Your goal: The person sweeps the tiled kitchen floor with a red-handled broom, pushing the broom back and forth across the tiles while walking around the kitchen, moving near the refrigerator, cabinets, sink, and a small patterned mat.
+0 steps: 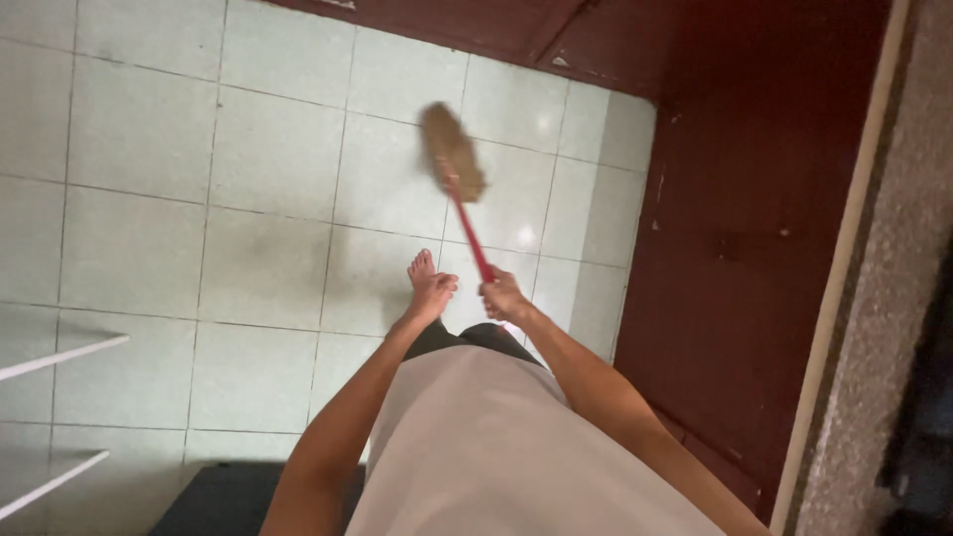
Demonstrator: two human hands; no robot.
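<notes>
My right hand (504, 296) is closed around the red handle of a broom (473, 230), just ahead of my body. The handle slants up and to the left to a tan bristle head (452, 151), blurred over the pale floor tiles. My left forearm (347, 417) hangs down on the left of my light shirt. Its end runs into a bare foot (432, 283) on the tiles, so I cannot make out the left hand or its fingers.
Pale green floor tiles (149, 199) fill the left and middle. A dark red wooden door or panel (735, 248) stands on the right, beside a speckled grey stone edge (874, 298). White rails (60, 357) jut in at the lower left, with a dark block (218, 501) below.
</notes>
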